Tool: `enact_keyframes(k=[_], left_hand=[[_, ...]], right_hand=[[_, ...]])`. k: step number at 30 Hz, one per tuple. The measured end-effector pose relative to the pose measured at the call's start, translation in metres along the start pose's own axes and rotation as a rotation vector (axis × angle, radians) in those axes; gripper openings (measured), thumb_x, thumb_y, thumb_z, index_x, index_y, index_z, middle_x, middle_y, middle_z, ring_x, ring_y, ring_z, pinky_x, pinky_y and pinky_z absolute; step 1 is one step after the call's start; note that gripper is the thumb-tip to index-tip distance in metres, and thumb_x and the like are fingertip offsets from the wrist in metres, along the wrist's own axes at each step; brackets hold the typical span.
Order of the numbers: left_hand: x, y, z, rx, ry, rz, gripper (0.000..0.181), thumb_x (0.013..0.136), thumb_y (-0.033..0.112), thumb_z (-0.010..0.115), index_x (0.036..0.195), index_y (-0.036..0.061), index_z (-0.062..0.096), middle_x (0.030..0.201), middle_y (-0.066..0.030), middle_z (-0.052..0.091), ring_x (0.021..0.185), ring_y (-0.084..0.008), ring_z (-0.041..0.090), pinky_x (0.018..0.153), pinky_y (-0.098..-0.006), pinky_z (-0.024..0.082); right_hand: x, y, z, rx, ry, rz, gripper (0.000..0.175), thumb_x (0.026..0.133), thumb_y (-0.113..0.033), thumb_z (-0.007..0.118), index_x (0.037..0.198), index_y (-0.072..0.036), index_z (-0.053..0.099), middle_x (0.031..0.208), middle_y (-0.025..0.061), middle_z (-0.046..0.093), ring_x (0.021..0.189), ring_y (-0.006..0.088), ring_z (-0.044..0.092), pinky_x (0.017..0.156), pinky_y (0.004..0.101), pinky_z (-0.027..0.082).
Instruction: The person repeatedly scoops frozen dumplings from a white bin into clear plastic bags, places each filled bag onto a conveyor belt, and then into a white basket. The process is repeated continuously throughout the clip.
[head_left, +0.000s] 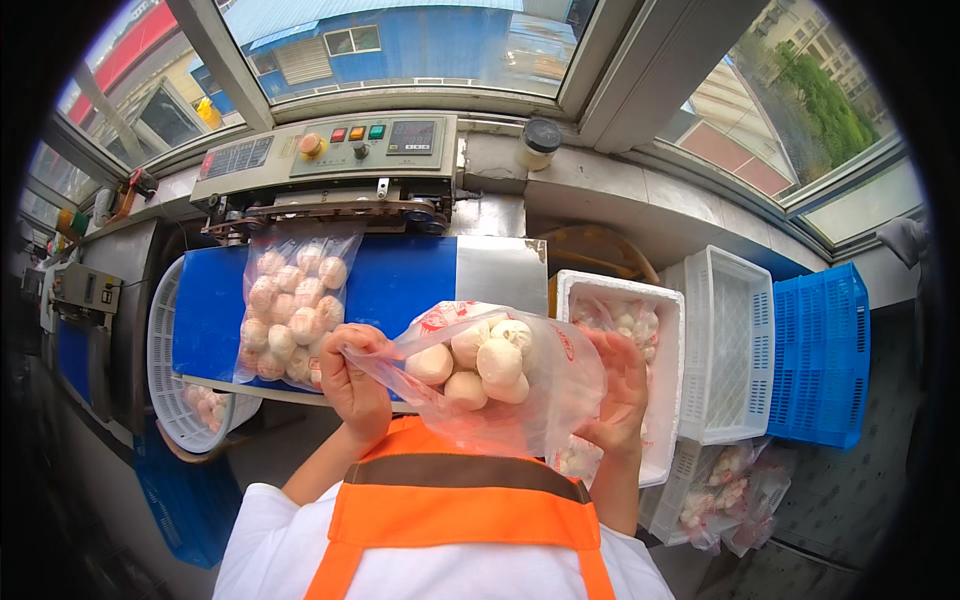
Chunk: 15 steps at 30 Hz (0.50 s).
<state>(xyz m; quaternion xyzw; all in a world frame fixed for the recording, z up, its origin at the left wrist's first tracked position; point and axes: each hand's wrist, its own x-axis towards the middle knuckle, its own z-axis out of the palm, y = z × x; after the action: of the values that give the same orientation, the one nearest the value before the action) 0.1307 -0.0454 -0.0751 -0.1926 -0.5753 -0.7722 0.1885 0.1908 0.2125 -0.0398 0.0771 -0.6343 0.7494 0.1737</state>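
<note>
My left hand (360, 379) pinches the gathered edge of a clear plastic bag (559, 375) with red print. Several pale, round steamed buns (499, 360) lie bunched inside it. My right hand (619, 390) cups the bag's right side, its thumb below and its fingers above. The bag hangs in front of my orange apron (465, 517), by the near edge of a blue conveyor belt (401, 274). Flat on that belt is another filled bag of buns (289, 307), its far end at the band sealing machine (322, 169).
Right of the belt stands a white foam box (671, 375) containing bagged buns, then a white plastic crate (727, 345) and stacked blue crates (821, 356). More bagged buns (727, 495) sit low at right. A round white basket (161, 352) is under the belt's left end. A lidded jar (538, 144) stands on the sill.
</note>
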Motion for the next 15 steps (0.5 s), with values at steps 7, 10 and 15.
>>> enact_keyframes(k=[7, 10, 15], left_hand=[[0.01, -0.012, 0.004, 0.103, 0.021, 0.042, 0.014, 0.096, 0.013, 0.047, 0.105, 0.0026, 0.048, 0.093, -0.0071, 0.053, 0.081, -0.013, 0.053, 0.076, -0.0245, 0.043], [0.018, -0.01, -0.011, -0.123, 0.127, -0.165, 0.01, 0.093, 0.009, 0.053, 0.098, 0.0007, 0.053, 0.086, -0.0037, 0.057, 0.076, -0.009, 0.052, 0.072, -0.021, 0.042], [0.021, -0.005, -0.019, -0.08, 0.129, -0.19, 0.019, 0.094, 0.013, 0.052, 0.105, -0.0017, 0.058, 0.089, -0.0032, 0.059, 0.078, -0.0081, 0.054, 0.072, -0.0204, 0.042]], right_hand=[[-0.004, 0.034, 0.012, -0.166, 0.108, -0.128, 0.017, 0.083, -0.011, 0.067, 0.091, -0.003, 0.055, 0.098, 0.0107, 0.061, 0.091, 0.0188, 0.056, 0.082, 0.03, 0.043], [0.002, 0.039, 0.018, 0.124, 0.253, -0.04, 0.015, 0.084, -0.007, 0.065, 0.091, -0.004, 0.052, 0.095, 0.0083, 0.061, 0.087, 0.0147, 0.056, 0.081, 0.0266, 0.043], [0.015, 0.04, 0.011, 0.326, 0.245, 0.149, 0.017, 0.084, -0.008, 0.066, 0.097, -0.003, 0.057, 0.09, 0.0049, 0.059, 0.084, 0.0124, 0.055, 0.08, 0.0259, 0.043]])
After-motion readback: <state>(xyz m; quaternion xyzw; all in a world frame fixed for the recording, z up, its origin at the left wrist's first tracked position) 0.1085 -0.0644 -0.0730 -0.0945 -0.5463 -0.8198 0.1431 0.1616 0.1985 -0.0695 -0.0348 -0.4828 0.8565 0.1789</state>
